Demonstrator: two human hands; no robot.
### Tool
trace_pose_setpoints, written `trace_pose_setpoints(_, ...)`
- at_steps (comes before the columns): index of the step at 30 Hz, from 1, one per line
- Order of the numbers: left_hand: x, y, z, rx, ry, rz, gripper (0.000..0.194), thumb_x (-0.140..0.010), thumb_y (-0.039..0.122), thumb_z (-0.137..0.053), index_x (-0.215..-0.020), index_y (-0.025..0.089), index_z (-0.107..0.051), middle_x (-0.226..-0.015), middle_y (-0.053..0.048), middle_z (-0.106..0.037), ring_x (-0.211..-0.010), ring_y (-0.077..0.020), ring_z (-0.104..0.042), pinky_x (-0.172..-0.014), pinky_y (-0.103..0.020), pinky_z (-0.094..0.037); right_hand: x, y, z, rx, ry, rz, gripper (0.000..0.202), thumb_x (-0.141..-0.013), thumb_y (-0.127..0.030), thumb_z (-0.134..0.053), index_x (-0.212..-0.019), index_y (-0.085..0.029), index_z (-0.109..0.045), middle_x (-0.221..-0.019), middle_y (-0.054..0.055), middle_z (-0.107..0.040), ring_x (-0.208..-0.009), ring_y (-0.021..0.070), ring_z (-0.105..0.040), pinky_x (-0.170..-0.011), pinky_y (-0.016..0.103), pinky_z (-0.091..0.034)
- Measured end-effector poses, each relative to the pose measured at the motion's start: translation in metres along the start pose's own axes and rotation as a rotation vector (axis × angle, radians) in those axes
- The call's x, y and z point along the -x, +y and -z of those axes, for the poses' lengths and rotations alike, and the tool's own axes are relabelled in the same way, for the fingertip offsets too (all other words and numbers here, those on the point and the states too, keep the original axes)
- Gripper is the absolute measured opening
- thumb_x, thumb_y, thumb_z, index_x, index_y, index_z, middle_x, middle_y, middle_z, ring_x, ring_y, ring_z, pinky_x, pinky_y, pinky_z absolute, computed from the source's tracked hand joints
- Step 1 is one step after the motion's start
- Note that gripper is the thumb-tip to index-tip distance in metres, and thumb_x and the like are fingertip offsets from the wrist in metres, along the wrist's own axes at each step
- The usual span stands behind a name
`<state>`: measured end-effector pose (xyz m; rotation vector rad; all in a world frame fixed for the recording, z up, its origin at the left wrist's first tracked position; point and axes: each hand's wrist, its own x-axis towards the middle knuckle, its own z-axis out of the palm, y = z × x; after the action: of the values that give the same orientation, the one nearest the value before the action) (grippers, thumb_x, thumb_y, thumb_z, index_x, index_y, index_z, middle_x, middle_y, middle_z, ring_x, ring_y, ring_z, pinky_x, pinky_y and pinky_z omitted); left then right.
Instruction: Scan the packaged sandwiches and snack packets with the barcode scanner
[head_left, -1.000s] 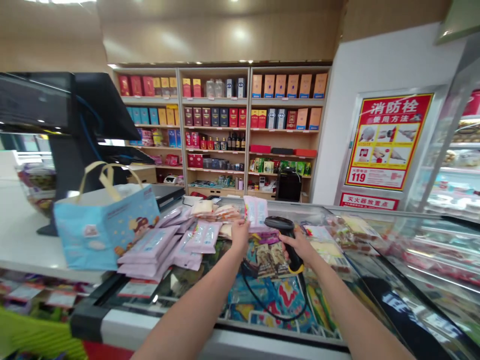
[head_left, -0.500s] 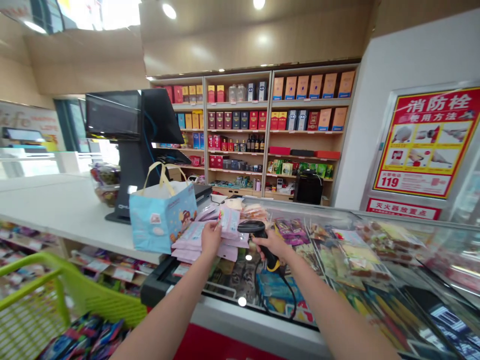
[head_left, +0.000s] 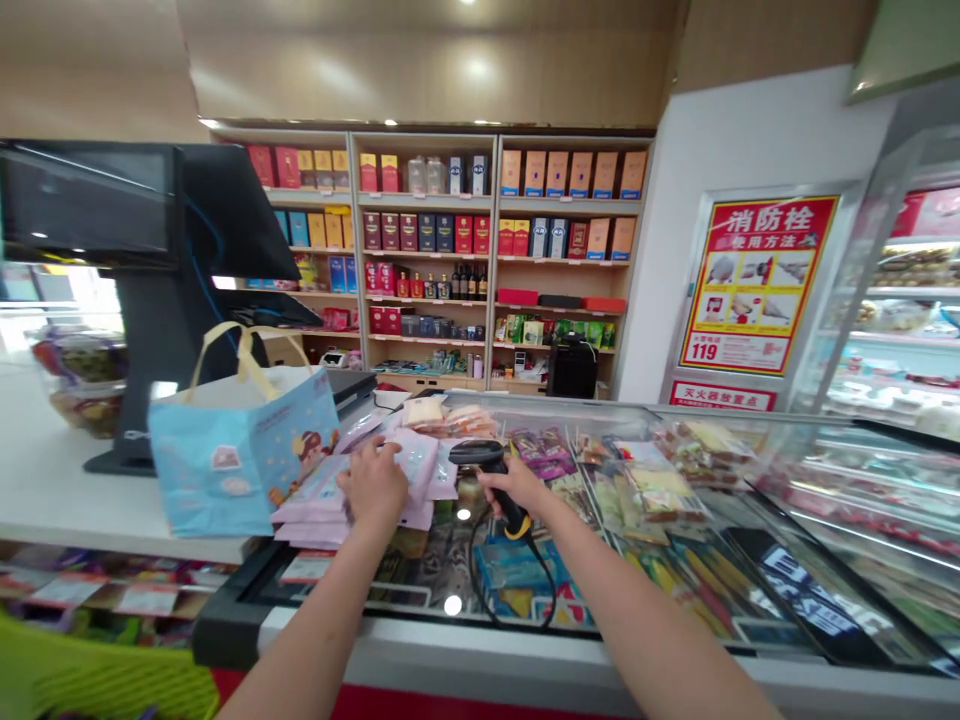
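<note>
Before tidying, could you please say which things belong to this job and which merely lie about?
In use:
black plastic pistol-shaped scanner, right hand
flat pale-pink plastic packets, left hand

Probably lying about:
clear rounded plastic tubs
upright orange cardboard boxes

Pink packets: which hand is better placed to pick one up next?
Left, I'd say: the left hand is right at the pink packets, fingers spread, while the right hand grips the scanner.
</note>
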<state>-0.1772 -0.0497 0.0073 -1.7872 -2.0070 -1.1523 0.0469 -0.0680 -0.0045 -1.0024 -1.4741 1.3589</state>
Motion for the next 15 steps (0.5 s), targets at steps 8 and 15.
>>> trace_pose_setpoints(8, 0.009, 0.057, -0.051, 0.322, -0.079, -0.268, 0.021, -0.079, 0.013, -0.051, -0.092, 0.020, -0.067, -0.116, -0.011, -0.065, -0.108, -0.0258, -0.061, -0.092, -0.039, -0.047, 0.028, -0.005, 0.058, -0.084, 0.153, 0.059, 0.039, -0.061, -0.046, -0.075, -0.079, -0.019, -0.053, -0.049, -0.007, -0.057, -0.036, 0.0102, -0.051, -0.037, 0.023, -0.045)
trace_pose_setpoints(15, 0.040, 0.191, -0.102, 0.430, -0.562, -0.325, 0.037, -0.083, 0.003, -0.043, -0.113, 0.016, -0.061, -0.104, -0.011, -0.072, -0.100, -0.0201, -0.067, -0.086, -0.029, -0.047, 0.074, -0.010, 0.145, -0.115, 0.504, 0.152, 0.040, -0.058, -0.050, -0.076, -0.067, -0.018, -0.053, -0.047, -0.005, -0.055, -0.034, 0.0091, -0.049, -0.036, 0.023, -0.045)
